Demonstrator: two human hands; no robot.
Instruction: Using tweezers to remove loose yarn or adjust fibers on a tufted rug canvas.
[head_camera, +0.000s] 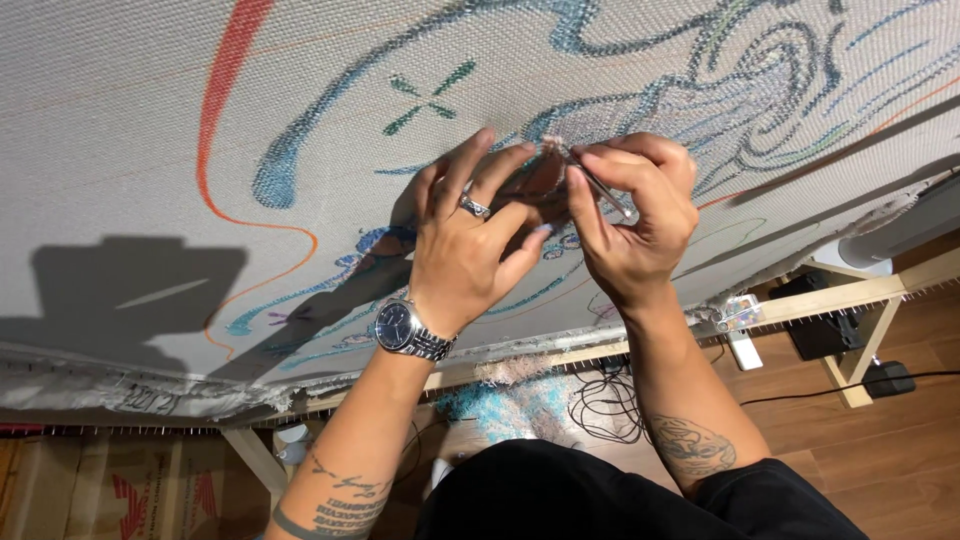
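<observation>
A large pale woven cloth (130, 150) is stretched on a wooden frame (850, 295) and fills most of the picture, from the upper left down to the lower right. It carries drawn outlines: a thick orange curve at the upper left, heavy blue swirls across the top centre and upper right, a small green cross near the top middle, and thinner blue and purple marks lower down. Its bottom edge is frayed and hangs over the frame rail.

Both hands work close together at the centre of the frame, against the cloth. The left hand (470, 245), with a ring on one finger and a metal wristwatch (410, 330) below it, has its fingers spread and pressed on the fabric. The right hand (630, 215) pinches a thin metal tool (600, 187) between thumb and fingers, its tip meeting a small tuft of pale yarn at the cloth just above the left fingertips.

Below the frame, at the bottom centre, lie bits of blue yarn (510, 405) and a tangle of black cables (605, 405) on a wooden floor (890, 470).
</observation>
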